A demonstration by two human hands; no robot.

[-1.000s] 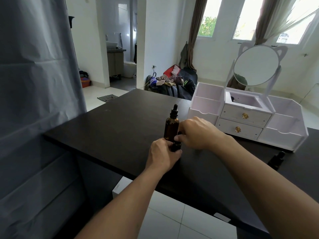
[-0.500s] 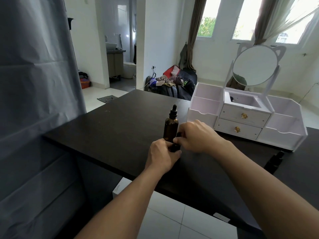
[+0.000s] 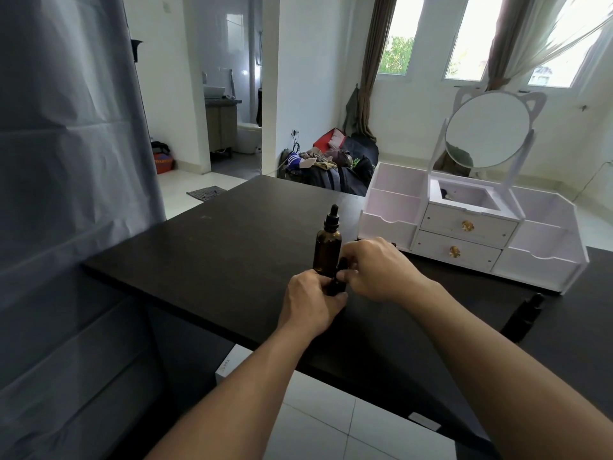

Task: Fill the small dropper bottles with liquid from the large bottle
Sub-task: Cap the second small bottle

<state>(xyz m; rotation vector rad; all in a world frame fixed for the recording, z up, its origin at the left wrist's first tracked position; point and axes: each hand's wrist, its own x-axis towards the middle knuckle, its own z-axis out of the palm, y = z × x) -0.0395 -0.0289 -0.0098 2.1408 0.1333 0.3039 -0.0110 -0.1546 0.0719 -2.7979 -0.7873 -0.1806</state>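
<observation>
Centrally, near the front edge of the dark tabletop (image 3: pixel 232 247), the large amber bottle (image 3: pixel 327 249) stands upright with its black dropper cap on; its glass is too dark to show how much liquid it holds. Just in front of it and to its right, a small dark dropper bottle (image 3: pixel 336 286) sits between both hands. The left hand (image 3: pixel 311 302) has its grip curled round the small bottle's lower body, and the right hand (image 3: pixel 374 268) pinches its black top from the right. Most of that small bottle is hidden by the fingers, so whether its cap is on tight or loosened cannot be told, nor what is inside. Farther right, near the tabletop's front edge, another small dark dropper bottle (image 3: pixel 522 318) stands well apart from the hands; it blends into the dark surface and its details are hard to make out. Behind the hands to the right, a white organizer (image 3: pixel 464 234) with two drawers, open side compartments and a round mirror (image 3: pixel 487 129) rests on the tabletop; a small dark item lies in its top middle compartment, too small to identify. On the left hangs a grey sheet (image 3: pixel 66 194), and a heap of bags and clothes (image 3: pixel 331 164) lies on the floor beyond the far edge.
</observation>
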